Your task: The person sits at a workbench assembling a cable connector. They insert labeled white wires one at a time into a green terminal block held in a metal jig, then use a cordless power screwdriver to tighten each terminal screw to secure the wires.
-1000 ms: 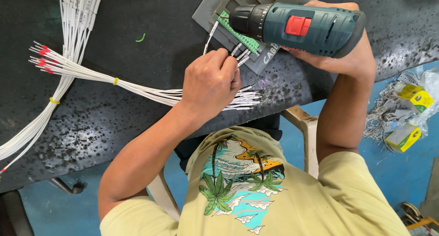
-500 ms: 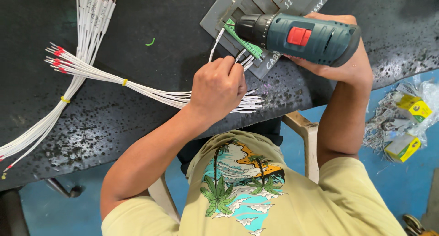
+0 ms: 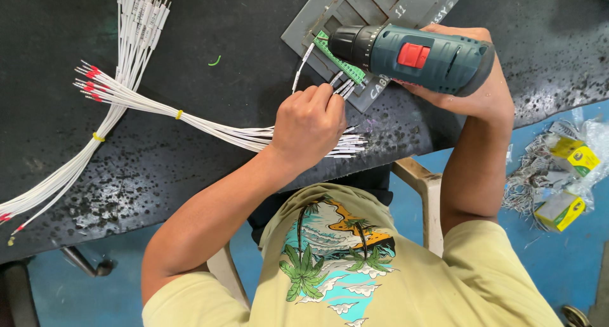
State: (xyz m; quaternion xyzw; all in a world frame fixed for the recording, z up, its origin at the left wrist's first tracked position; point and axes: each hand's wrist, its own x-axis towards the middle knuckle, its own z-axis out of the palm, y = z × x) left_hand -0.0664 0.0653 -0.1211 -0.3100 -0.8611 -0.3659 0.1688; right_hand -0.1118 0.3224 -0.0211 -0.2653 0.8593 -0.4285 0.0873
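Observation:
My right hand (image 3: 477,92) grips a teal cordless drill (image 3: 412,53) lying sideways, its nose against a green terminal block (image 3: 346,65) on a grey plate (image 3: 387,6). My left hand (image 3: 309,123) pinches a thin white wire (image 3: 300,70) that curves up to the block's left end. Several short white wires stick out of the block just above my left knuckles. Under my left hand lies a bundle of white wires (image 3: 209,127) tied with a yellow band.
The black worktable (image 3: 209,29) holds a second white wire bundle (image 3: 136,41) at the far left, with red-tipped ends beside it. A small green scrap (image 3: 216,61) lies loose. Plastic bags with yellow packets (image 3: 561,175) sit on the blue floor at right.
My left hand has risen from the wire bundle toward the terminal block, now holding a wire at it. The drill stays at the block.

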